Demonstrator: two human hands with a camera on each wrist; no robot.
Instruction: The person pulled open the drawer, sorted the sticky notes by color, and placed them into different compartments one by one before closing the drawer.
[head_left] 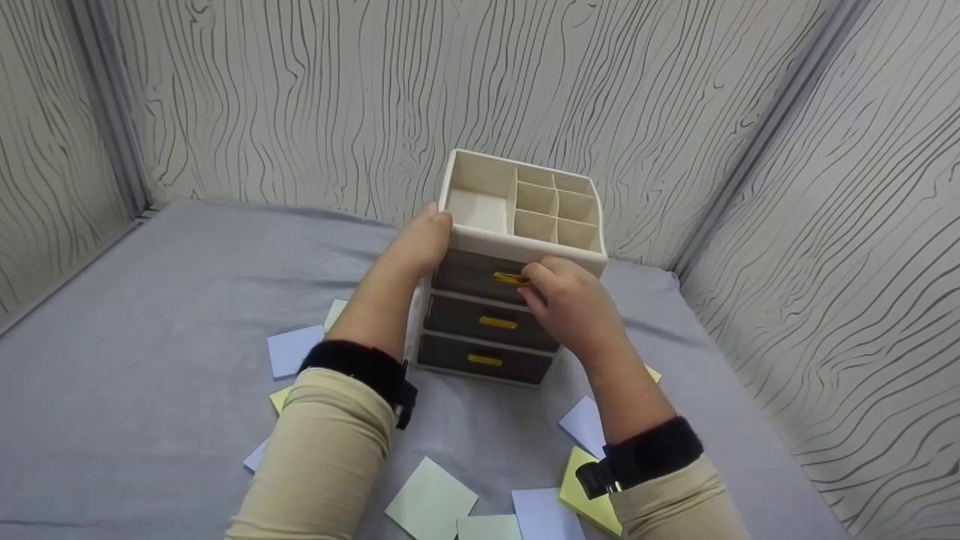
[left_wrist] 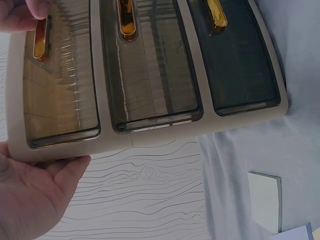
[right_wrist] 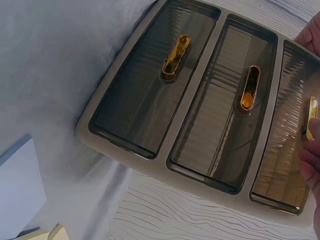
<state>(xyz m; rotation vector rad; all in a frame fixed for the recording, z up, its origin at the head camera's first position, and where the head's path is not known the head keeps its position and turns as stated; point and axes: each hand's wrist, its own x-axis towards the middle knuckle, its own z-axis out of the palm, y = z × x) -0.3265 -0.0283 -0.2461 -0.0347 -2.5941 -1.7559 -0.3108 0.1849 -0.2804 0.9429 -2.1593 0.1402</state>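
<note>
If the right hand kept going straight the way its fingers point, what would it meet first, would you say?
The right hand already has its fingers at the gold handle of the top drawer; pushing on, it would likely meet that drawer front.

Lighting is even, soft and moderately bright in the head view; shadows under the forearms are faint. That view is slightly soft, with wide-angle bending toward the edges. Both wrist views are dimmer and cooler. The smoked drawer fronts [right_wrist: 215,115] carry streaked reflections, and the gold handles [left_wrist: 126,19] show glare. The near palm in the left wrist view is blurred.
</note>
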